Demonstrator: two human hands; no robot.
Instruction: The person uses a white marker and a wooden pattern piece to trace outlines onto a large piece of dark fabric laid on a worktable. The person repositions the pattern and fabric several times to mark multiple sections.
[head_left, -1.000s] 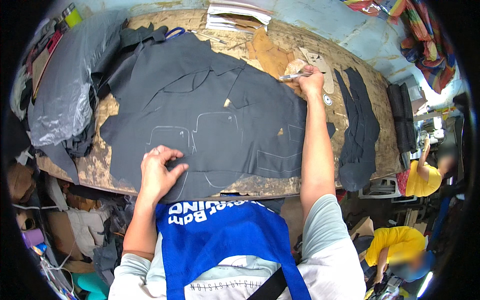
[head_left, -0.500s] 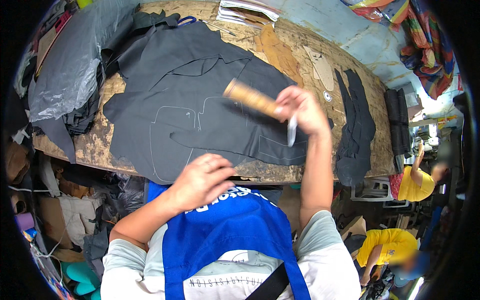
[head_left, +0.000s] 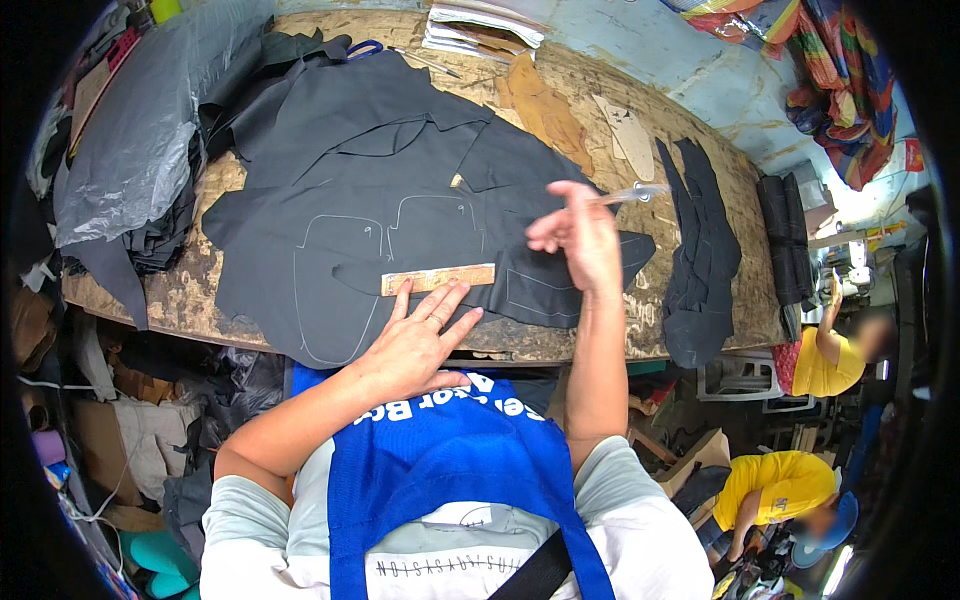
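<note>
In the head view, the dark sheet [head_left: 345, 190] fills the middle of the table [head_left: 650, 85], and here's the brown strip [head_left: 438, 278] lying on it, toward its near edge! The left hand [head_left: 415, 350] has its fingers spread, tips down on that strip. Over the sheet's right part, the right hand [head_left: 590, 245], blurred, holds a pen [head_left: 632, 194] jutting rightward; the exact finger grip I can't tell. Right of the sheet, dark cut pieces [head_left: 700, 250]; beyond its far right edge, a tan piece [head_left: 548, 105]; left of it, a plastic-covered bundle [head_left: 140, 140].
</note>
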